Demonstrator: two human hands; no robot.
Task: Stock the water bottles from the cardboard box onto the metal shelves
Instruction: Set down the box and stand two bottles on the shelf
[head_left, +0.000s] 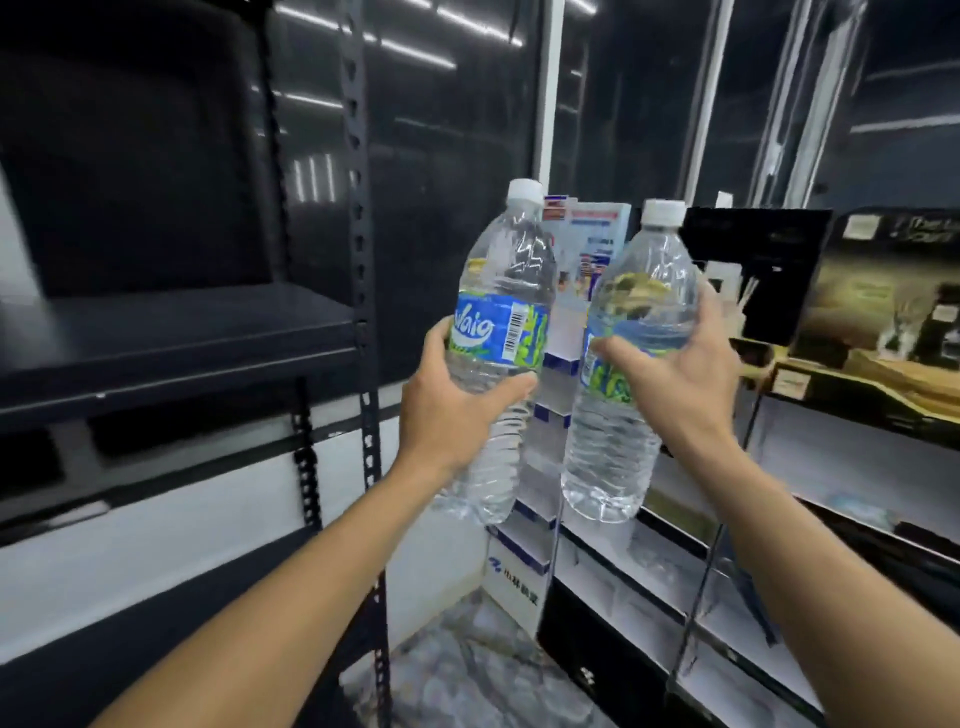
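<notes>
Two hands show: the left hand and the right hand. There are two water bottles, one per hand: the left bottle and the right bottle. Each bears one white cap, so two in all: the left cap and the right cap. Left of the hands, one dark shelf board is countable, with two perforated posts: the front post and the rear post. Behind the hands stands one white-and-blue display stand. Right of the hands are two boxes: the black box and the gold-printed box.
</notes>
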